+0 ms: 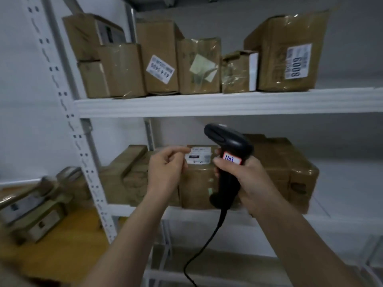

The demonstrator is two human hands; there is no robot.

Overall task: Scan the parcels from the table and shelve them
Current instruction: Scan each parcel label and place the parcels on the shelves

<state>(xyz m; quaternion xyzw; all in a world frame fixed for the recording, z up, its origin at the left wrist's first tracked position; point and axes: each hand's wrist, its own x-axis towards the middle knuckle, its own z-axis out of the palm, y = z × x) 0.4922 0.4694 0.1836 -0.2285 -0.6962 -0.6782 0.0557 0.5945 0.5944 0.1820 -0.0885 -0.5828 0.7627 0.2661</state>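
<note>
My right hand [246, 183] grips the handle of a black corded barcode scanner [228, 146], its head raised in front of the middle shelf. A brown parcel [196, 183] with a white label [200, 155] stands on that shelf behind both hands. My left hand [165, 168] hovers in front of the parcel's left side, fingers loosely curled, forefinger reaching toward the label; it holds nothing. Whether the left hand touches the parcel, I cannot tell.
More brown parcels [290, 168] flank it on the middle shelf [342, 222]. The upper shelf [207, 104] carries several taped cartons [159, 59]. At lower left, a yellow-orange table [62, 255] holds several parcels [35, 206]. A white perforated upright [83, 152] stands between table and shelves.
</note>
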